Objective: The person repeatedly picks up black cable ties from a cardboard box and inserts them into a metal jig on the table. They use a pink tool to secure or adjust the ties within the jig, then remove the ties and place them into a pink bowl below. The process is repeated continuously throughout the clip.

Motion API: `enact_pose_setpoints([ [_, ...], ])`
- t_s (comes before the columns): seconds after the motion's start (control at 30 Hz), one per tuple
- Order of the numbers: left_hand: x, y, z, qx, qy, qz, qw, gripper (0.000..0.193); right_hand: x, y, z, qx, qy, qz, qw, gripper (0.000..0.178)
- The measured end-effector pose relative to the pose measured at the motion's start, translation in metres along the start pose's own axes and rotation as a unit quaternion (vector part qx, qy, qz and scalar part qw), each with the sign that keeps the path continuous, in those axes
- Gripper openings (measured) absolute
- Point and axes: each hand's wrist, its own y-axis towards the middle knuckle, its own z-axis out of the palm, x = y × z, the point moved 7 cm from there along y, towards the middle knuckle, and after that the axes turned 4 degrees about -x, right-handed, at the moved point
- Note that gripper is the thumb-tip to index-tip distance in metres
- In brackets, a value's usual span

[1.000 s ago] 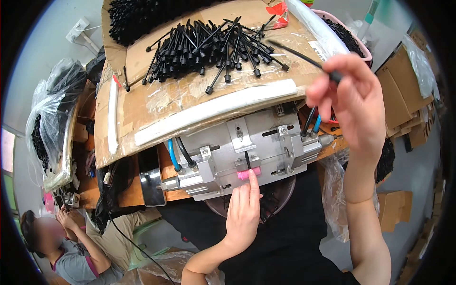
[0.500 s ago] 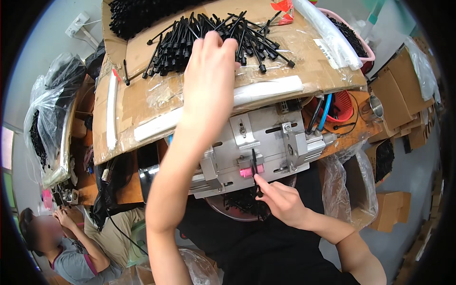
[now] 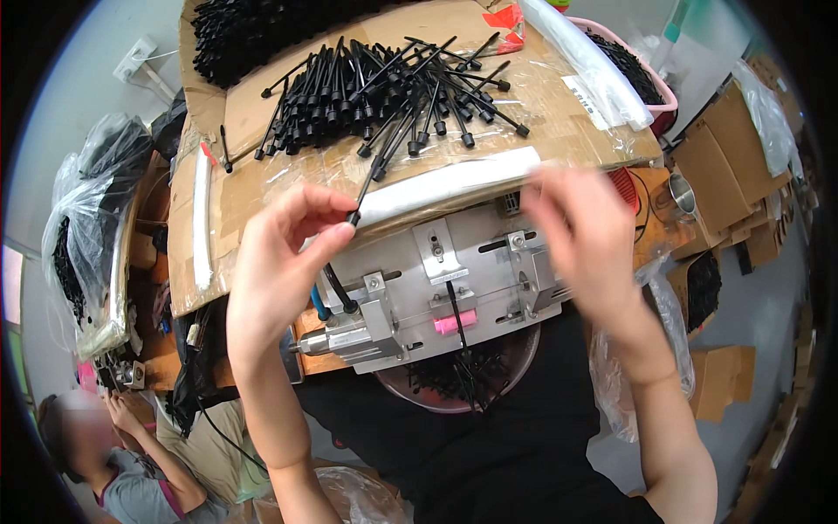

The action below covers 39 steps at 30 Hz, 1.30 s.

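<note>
I have the left hand [image 3: 281,249] pinching a slim black plastic stick [image 3: 365,187] by its thick end, near the front edge of the brown cardboard sheet [image 3: 253,196]. The right hand [image 3: 587,240] blurs over the right side of the silver metal fixture [image 3: 489,272]; I cannot tell whether it grips anything. On that fixture, I see another black stick [image 3: 454,301] crossing a pink cylindrical block [image 3: 446,325]. A loose heap of black sticks [image 3: 327,109] lies on the cardboard.
</note>
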Motion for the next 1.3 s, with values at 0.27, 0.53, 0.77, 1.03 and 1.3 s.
enact_pose_setpoints([
  [0.27,-0.018,-0.106,0.062,-0.114,0.258,0.177,0.943,0.068,-0.073,0.098,0.039,0.281,0.166,0.069,0.943,0.025],
  [0.53,0.018,-0.142,0.159,-0.045,0.416,0.170,0.892,0.067,-0.060,0.083,-0.024,0.112,0.535,0.164,0.821,0.027],
  [0.77,0.006,-0.148,0.154,-0.062,0.435,0.183,0.880,0.067,-0.045,0.034,-0.053,0.023,0.532,0.159,0.832,0.027],
  [1.03,0.017,-0.136,0.163,-0.037,0.456,0.167,0.873,0.068,-0.035,-0.008,-0.054,-0.014,0.536,0.208,0.818,0.023],
  [1.3,0.027,-0.135,0.156,-0.014,0.432,0.149,0.890,0.069,0.016,-0.067,-0.027,0.102,0.302,0.075,0.945,0.040],
])
